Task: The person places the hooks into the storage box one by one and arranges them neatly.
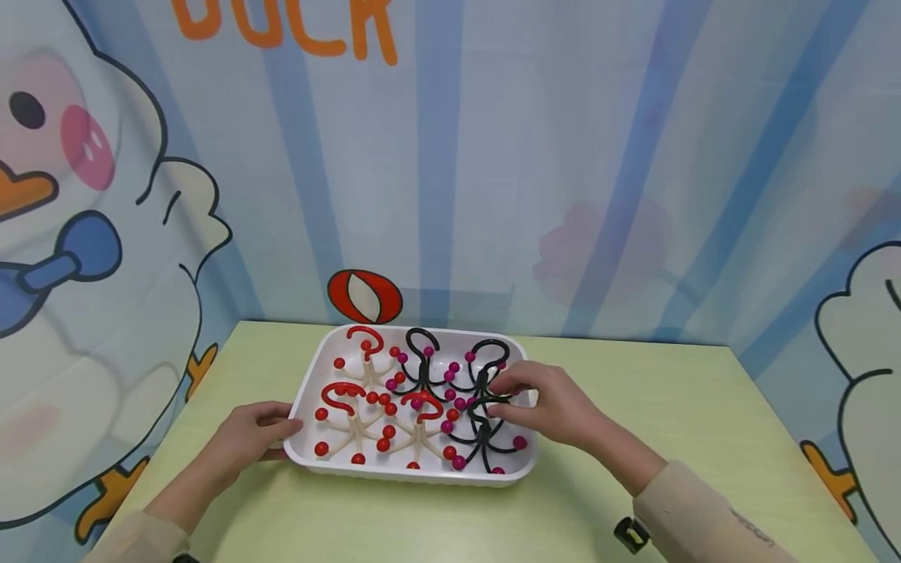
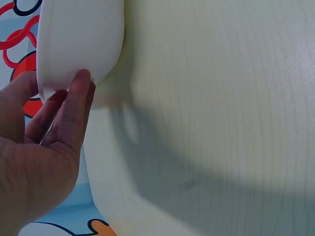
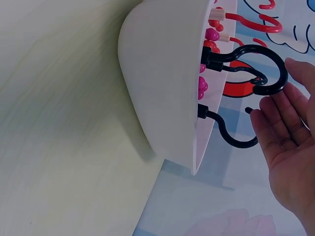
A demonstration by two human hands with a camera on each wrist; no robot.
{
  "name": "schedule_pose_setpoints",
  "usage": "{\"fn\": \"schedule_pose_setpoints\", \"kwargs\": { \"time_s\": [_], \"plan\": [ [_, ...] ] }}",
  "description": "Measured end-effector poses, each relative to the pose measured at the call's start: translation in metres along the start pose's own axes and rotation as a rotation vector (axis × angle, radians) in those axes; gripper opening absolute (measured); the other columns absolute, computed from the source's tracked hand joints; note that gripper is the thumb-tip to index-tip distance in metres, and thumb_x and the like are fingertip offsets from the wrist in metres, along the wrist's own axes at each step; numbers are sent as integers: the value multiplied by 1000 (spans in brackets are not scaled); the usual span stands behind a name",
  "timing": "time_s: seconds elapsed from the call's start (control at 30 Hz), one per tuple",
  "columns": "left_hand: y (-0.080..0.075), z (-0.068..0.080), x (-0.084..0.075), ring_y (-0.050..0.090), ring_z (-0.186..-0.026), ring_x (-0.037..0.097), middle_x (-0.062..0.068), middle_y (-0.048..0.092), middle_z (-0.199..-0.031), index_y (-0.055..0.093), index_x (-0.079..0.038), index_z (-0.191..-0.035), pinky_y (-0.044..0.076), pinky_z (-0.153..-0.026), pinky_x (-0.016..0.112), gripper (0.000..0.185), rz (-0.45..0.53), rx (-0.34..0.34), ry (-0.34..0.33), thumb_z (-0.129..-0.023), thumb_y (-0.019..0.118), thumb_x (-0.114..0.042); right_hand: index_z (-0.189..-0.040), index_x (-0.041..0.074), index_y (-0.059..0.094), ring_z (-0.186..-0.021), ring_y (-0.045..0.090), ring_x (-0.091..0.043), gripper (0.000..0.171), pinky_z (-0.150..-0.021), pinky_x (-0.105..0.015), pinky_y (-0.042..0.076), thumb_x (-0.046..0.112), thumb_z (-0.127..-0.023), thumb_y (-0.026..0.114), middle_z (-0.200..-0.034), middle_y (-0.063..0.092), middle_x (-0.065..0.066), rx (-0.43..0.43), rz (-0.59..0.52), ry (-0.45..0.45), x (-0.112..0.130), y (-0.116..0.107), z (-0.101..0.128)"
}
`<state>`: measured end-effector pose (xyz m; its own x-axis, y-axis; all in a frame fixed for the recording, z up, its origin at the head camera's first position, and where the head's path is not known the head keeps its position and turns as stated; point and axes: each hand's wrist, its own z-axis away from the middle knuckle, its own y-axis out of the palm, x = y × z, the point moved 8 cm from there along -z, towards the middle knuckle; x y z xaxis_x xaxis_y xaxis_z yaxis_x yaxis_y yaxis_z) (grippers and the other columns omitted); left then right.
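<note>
A white tray holds three hooks with black stems, splayed legs and magenta balls, and three with red tops, cream legs and red balls. My left hand grips the tray's left rim, thumb at the edge and fingers against the outer wall. Over the tray's right side, my right hand has thumb and fingers spread about the curved top of the front black hook. In the right wrist view this black hook lies between thumb and fingertips; firm contact is not clear. Another black hook and a red hook stand nearby.
The tray stands on a pale green-yellow table. Behind it hangs a blue striped cloth printed with cartoon ducks and a red-and-white ball. A small black object is at the right sleeve.
</note>
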<state>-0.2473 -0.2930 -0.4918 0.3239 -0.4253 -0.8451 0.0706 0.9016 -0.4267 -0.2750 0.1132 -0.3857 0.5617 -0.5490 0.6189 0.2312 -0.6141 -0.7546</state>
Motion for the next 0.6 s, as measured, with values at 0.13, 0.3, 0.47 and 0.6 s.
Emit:
{"fn": "schedule_pose_setpoints", "kwargs": {
  "time_s": [0.13,0.3,0.47,0.6],
  "plan": [
    [-2,-1,1,72,-106,30,33,62,-137,53,12,-146,68,-85,42,57,-6,1,-11,-104,72,-21,-114,14,79,-102,72,-15,22,-97,-44,64,20,-93,86,-108,76,3,-7,8,14,-4,-7,6],
    [-7,-4,4,72,-108,30,32,61,-139,53,12,-145,68,-85,42,60,-4,1,-2,-103,74,-26,-115,16,79,-103,72,-14,23,-96,-41,64,20,-93,86,-108,75,7,-45,36,4,-11,-21,19],
    [-17,-1,0,71,-114,32,31,60,-143,54,10,-146,67,-87,44,63,-41,-9,36,-104,73,-33,-116,16,79,-103,74,-19,24,-94,-41,64,18,-93,86,-110,77,4,-99,53,1,-21,-35,35],
    [-27,5,-12,69,-118,38,31,59,-143,54,8,-148,68,-86,43,67,-135,-33,75,-104,72,-39,-117,16,79,-106,74,-22,25,-95,-41,65,21,-94,85,-113,77,3,-120,64,56,-30,-47,51]
  ]
}}
